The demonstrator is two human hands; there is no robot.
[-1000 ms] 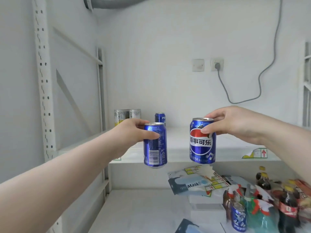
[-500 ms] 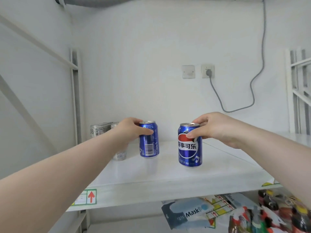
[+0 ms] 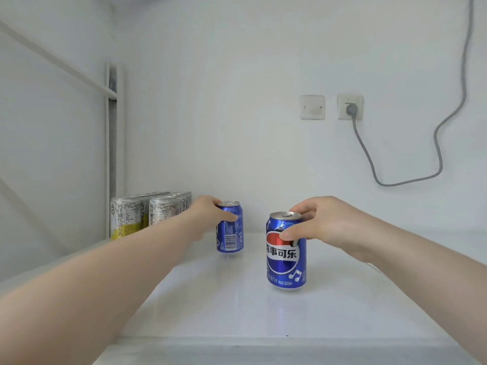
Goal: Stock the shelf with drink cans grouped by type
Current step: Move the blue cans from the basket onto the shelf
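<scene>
Both hands had carried their cans deeper onto the shelf [image 3: 263,320] than half a second earlier. Left hand [image 3: 208,217] gripped one blue Pepsi can [image 3: 232,237] beside the silver-yellow cans [image 3: 147,213]; right hand [image 3: 326,227] pinched another Pepsi can [image 3: 286,255] — both seemingly just off the glossy shelf. Best to set these smooth cylinders down flat, touching — blue with blue.

Two blue cola cans stand upright on the white shelf [image 3: 237,312], the far can [image 3: 232,233] rearward, the near can [image 3: 286,256] forward and right. Silver-and-yellow cans [image 3: 147,214] cluster at the back left corner.
</scene>
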